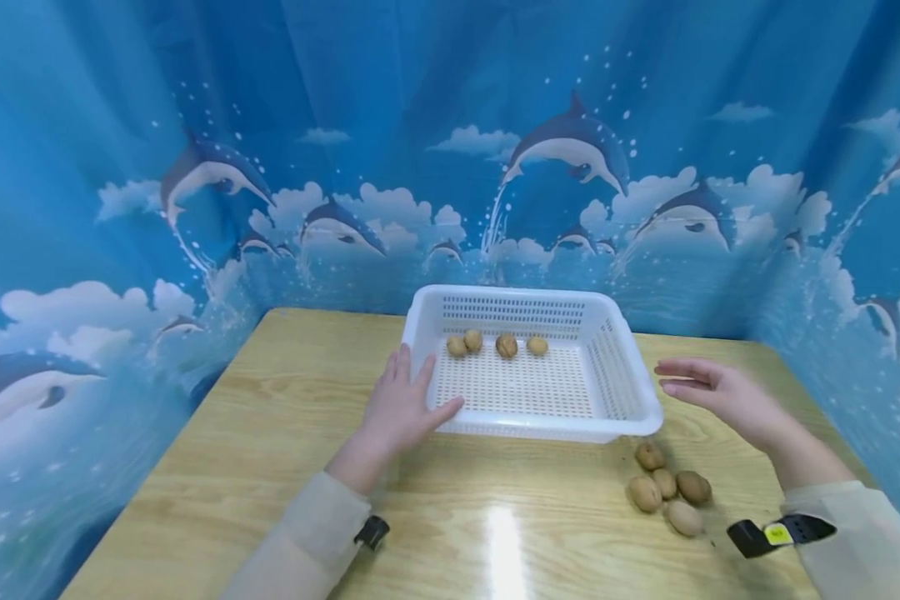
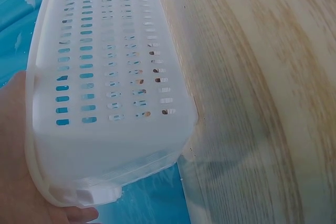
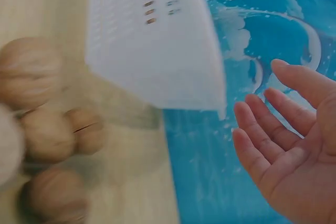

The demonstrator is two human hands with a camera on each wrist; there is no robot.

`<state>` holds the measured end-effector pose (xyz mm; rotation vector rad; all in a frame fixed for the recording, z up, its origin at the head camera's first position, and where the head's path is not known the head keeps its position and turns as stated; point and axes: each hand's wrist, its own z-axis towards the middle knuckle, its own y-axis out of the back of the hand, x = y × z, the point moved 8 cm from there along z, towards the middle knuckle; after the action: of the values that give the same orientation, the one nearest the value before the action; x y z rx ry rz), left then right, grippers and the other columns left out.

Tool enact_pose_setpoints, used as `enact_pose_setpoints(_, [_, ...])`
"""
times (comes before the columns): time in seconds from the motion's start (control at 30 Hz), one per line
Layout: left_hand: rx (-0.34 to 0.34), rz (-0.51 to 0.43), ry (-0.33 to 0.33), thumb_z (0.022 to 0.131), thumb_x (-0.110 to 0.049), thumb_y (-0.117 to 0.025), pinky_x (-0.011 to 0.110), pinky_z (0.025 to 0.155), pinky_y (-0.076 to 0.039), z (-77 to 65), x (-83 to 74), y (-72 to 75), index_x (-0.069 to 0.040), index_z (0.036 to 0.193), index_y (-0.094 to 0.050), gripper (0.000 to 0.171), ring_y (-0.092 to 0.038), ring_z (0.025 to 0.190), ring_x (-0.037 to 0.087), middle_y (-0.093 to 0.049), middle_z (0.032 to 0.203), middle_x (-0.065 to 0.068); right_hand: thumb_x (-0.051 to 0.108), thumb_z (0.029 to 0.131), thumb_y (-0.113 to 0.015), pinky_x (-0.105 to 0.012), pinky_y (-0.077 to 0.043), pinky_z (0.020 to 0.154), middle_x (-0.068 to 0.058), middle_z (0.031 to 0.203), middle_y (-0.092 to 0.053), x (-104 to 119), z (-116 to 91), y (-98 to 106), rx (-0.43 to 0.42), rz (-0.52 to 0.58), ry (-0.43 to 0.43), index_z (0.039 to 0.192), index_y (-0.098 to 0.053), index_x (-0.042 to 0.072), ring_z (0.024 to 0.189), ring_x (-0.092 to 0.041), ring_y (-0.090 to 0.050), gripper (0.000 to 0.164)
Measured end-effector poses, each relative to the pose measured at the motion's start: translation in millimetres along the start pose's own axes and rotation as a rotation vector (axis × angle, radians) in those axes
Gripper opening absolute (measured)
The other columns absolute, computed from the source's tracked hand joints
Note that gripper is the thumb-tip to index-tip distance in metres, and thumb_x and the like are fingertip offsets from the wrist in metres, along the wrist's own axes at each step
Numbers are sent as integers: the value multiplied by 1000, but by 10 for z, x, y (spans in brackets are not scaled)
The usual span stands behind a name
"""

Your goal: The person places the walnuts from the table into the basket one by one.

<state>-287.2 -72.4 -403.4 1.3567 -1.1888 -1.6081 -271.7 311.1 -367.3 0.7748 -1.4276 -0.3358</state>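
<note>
A white plastic basket (image 1: 607, 421) with slotted walls stands on the wooden table, and several walnuts (image 1: 506, 346) lie along the back of its floor. My left hand (image 1: 399, 408) rests at the basket's left rim, fingers spread and thumb pointing along the front edge. In the left wrist view, part of that hand (image 2: 13, 156) shows along the rim. Off the basket's right side hovers my right hand (image 1: 727, 400), its fingers loosely bent; the right wrist view shows its palm (image 3: 299, 177) holding nothing. Several loose walnuts (image 1: 665, 483) are grouped on the table below it, by the basket's front right corner.
The wooden table (image 1: 285, 400) reaches back to a blue curtain (image 1: 390, 100) printed with dolphins and clouds, which also hangs at both sides. Black straps circle both wrists, the right one (image 1: 780, 533) with a yellow label.
</note>
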Motion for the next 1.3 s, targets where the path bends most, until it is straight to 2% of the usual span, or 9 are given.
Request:
enact_pose_setpoints(0.2, [-4,-4,-14,84,-72,-38,53,109,-17,-4,-26,6,-15,149,-21,89,-1,139,39,2,153,22,28,97,-51,-41,-49,85,-24,133,-47,-309,-250,-98,9,-1,-46,136,-41,-3,99,7,-52,51])
enact_pose_setpoints(0.43, [5,-3,-5,84,-72,-38,53,109,-16,-1,-40,5,-15,149,-20,89,0,139,39,3,153,21,26,97,-51,-20,-47,77,-22,133,-48,-616,-477,-225,44,48,-87,137,-39,-5,101,12,-48,52])
enact_pose_setpoints(0.6, [4,-10,-2,84,-70,-41,53,109,-15,9,-36,1,-15,149,-21,88,0,139,39,3,153,21,16,97,-51,-16,-47,78,8,124,-56,-755,-590,-306,80,140,-54,134,-35,-15,101,7,-53,51])
enact_pose_setpoints(0.7, [8,5,-1,84,-71,-40,53,109,-17,10,-27,-9,-16,150,-20,88,-1,139,39,3,153,21,13,97,-50,-16,-48,78,-1,126,-56,-828,-630,-346,106,168,-59,133,-32,-19,100,6,-55,52])
enact_pose_setpoints(0.83, [3,22,1,84,-72,-38,53,109,-18,11,-11,-15,-16,150,-20,88,0,139,40,3,153,21,18,97,-51,-17,-48,77,-36,132,-40,-940,-663,-414,146,157,-137,135,-30,-18,97,12,-51,56])
enact_pose_setpoints(0.97, [5,8,3,84,-71,-40,54,109,-18,5,-8,-13,-16,150,-20,88,0,139,40,3,154,21,24,95,-54,-17,-48,77,-37,134,-37,-1034,-712,-489,180,132,-205,135,-30,-17,94,17,-46,62])
enact_pose_setpoints(1.1, [2,-2,4,84,-70,-42,54,109,-17,-2,-14,-3,-16,149,-21,87,0,139,40,3,154,21,26,94,-56,-25,-51,80,-38,134,-36,-1076,-739,-525,187,110,-221,135,-30,-17,112,-16,-55,65])
enact_pose_setpoints(1.2, [-4,7,8,84,-71,-41,54,108,-18,-1,-7,0,-16,149,-21,87,-1,139,40,3,154,21,26,94,-56,-33,-52,81,-38,134,-36,-1085,-738,-535,187,100,-221,135,-30,-17,116,-46,-45,65])
enact_pose_setpoints(1.3, [-4,9,12,84,-71,-41,54,108,-18,-1,2,-6,-17,149,-21,87,-2,139,40,2,154,20,26,93,-57,-34,-52,81,-37,132,-39,-1099,-730,-530,174,83,-227,134,-32,-17,115,-47,-46,65])
